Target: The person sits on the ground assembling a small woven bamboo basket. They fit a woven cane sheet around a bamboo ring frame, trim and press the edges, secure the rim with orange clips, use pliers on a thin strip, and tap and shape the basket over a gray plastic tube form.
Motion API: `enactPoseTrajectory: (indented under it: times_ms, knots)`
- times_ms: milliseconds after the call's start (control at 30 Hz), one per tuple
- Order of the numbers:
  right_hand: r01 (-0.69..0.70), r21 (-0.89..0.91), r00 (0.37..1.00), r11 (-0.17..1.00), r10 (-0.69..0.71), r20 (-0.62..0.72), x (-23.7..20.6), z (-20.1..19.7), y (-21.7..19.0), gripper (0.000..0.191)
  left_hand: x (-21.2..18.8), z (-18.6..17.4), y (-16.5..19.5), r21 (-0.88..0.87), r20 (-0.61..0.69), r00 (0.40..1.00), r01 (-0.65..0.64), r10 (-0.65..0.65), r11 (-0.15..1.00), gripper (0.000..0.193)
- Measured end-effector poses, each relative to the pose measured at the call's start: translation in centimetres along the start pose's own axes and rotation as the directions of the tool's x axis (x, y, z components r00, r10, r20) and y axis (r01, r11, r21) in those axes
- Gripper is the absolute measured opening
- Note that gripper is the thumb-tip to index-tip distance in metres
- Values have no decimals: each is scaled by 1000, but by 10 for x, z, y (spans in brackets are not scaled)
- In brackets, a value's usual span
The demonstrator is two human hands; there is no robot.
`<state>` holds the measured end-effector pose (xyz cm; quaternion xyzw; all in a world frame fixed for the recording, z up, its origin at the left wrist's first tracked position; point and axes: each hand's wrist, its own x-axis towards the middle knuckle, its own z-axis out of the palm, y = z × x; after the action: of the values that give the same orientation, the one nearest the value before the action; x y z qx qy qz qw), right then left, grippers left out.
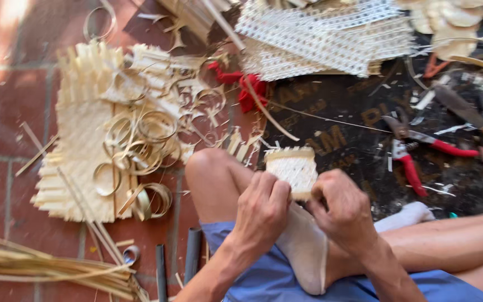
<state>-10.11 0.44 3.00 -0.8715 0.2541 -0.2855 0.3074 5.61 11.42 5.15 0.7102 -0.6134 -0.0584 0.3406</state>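
Note:
A small pale woven bamboo square (292, 168) with short strip ends along its top edge is held over my lap. My left hand (262, 212) grips its lower left edge. My right hand (345, 207) is closed on its lower right corner. Both hands sit above my bent knee (211, 168) and a white-socked foot (303, 246). What the fingers do under the piece is hidden.
A larger woven mat (79, 162) with curled bamboo shavings (141, 140) lies left on the red tile floor. Red-handled pruning shears (415, 151) and a knife (470, 117) rest on a dark mat at right. White woven sheets (325, 39) lie at top. Bamboo strips (40, 265) lie lower left.

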Motion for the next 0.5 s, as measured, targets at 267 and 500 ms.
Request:
enactPoseTrajectory:
  times_ms: [267,500]
  knots:
    - [71,-260,984,963,-110,-140,21,-36,113,35,98,140,-17,27,28,961,-277,276,961,13]
    - [71,-168,996,983,-79,-43,23,-49,146,33,100,173,-21,26,29,969,-247,246,969,15]
